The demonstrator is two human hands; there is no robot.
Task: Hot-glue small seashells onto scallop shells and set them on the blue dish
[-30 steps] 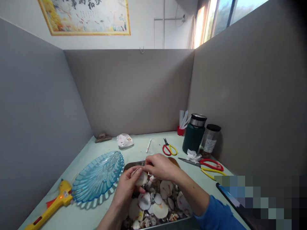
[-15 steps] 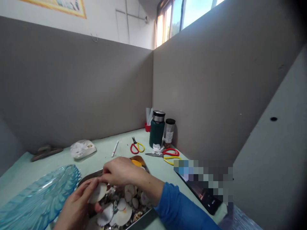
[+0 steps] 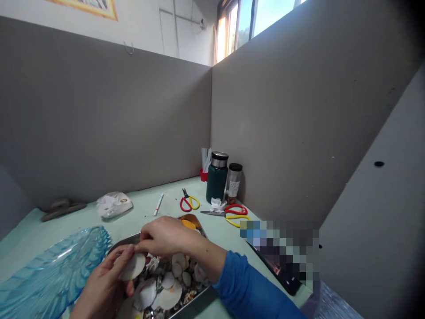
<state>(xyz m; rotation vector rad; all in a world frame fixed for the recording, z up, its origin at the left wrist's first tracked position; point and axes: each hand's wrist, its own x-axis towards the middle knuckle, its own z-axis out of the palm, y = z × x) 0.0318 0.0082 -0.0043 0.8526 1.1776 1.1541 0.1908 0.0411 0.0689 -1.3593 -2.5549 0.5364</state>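
A pale, flat seashell (image 3: 133, 267) is pinched between the thumb and fingers of my left hand (image 3: 108, 274), above the left part of a metal tray (image 3: 189, 305). My right hand (image 3: 161, 237) reaches over the tray from the right, its fingers closed and its fingertips meeting the left fingertips at the shell's upper edge. Whatever those right fingers hold is hidden. Below lie several white scallop shells (image 3: 171, 296), smaller shells and a spotted one (image 3: 190, 297). An orange piece (image 3: 188, 224) shows at the tray's far end.
To the left stands a blue glass dish (image 3: 53, 270). Behind are a tissue pack (image 3: 114, 204), a white pen (image 3: 158, 204), small scissors (image 3: 189, 203) and larger scissors (image 3: 237, 215). A green flask (image 3: 217, 179), a clear jar (image 3: 234, 184) and a phone (image 3: 288, 281) are along the right.
Both hands hold nearly the same pose, with the shell still in the left. The view has shifted very slightly.
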